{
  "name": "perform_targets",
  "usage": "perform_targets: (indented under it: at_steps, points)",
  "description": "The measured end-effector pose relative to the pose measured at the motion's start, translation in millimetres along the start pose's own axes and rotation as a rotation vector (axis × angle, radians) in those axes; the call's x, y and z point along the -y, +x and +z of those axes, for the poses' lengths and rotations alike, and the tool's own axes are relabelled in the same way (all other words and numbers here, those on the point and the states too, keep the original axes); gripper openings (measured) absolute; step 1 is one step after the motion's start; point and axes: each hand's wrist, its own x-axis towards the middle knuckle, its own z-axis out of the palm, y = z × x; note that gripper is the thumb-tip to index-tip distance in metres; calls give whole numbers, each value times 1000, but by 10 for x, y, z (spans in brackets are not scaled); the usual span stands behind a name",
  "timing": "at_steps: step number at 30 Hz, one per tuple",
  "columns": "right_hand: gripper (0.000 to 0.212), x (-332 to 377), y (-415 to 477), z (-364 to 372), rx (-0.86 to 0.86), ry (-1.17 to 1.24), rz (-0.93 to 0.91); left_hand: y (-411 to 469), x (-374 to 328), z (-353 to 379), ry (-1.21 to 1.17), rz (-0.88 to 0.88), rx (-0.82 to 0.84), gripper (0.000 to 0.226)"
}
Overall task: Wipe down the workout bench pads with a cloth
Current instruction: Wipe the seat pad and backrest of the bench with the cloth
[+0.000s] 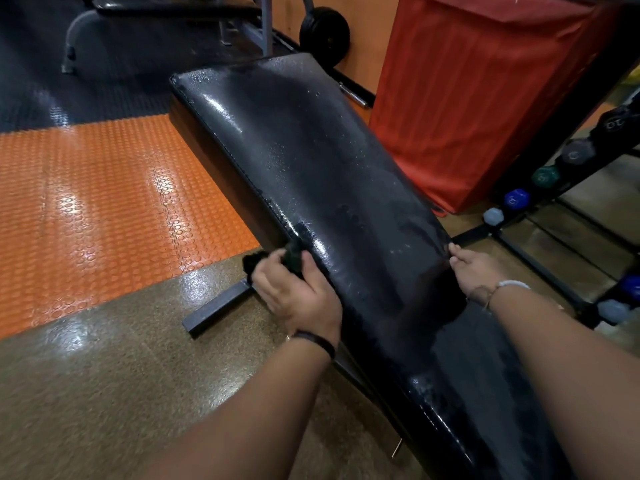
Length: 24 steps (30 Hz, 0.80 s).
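Fingers (277, 263) of the left hand (294, 292) squeeze a soft, maybe damp cloth (273, 259) at the slippery bench (329, 161) edge, lower middle; right hand (478, 271) fingers press its other edge.

Single head-worn wide-angle view, looking forward and steeply down from above a glossy black padded workout bench (311, 161), close enough for both forearms to enter from the lower edge. Orange studded rubber floor mat (97, 209) at left, red fabric cover (467, 98) at upper right.
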Motion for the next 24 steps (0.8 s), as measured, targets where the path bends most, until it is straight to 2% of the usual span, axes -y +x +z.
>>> perform_targets:
  at_steps: [3, 5, 7, 12, 15, 17, 19, 21, 22, 24]
  points:
    - [39, 7, 5, -24, 21, -16, -10, 340, -282, 64, 1, -104, -25, 47]
    - [39, 8, 7, -26, 22, -16, 3, 396, -333, 40, 80, 14, -1, 35]
    - [40, 15, 9, -30, 26, -48, 7, 331, -252, -27, 209, 254, 75, 25]
    - [40, 44, -5, -25, 28, -78, -8, 25, -10, -314, 583, 974, 408, 34]
    - [39, 68, -43, -10, 17, -18, -14, -116, -24, -482, 641, 1252, 519, 28]
    - [39, 90, -57, -29, 26, -22, -10, 11, -97, -476, 657, 1278, 544, 22]
    - [40, 119, -64, -56, 44, -81, -8, 249, -228, -388, 716, 1103, 493, 17]
    - [40, 141, -70, -75, 49, -117, 1, 366, -359, -309, 740, 897, 455, 23]
    - [40, 146, -73, -73, 51, -113, 7, 333, -379, -306, 735, 884, 464, 26]
    - [41, 154, -84, -74, 57, -116, 10, 130, -319, -364, 700, 1059, 564, 24]
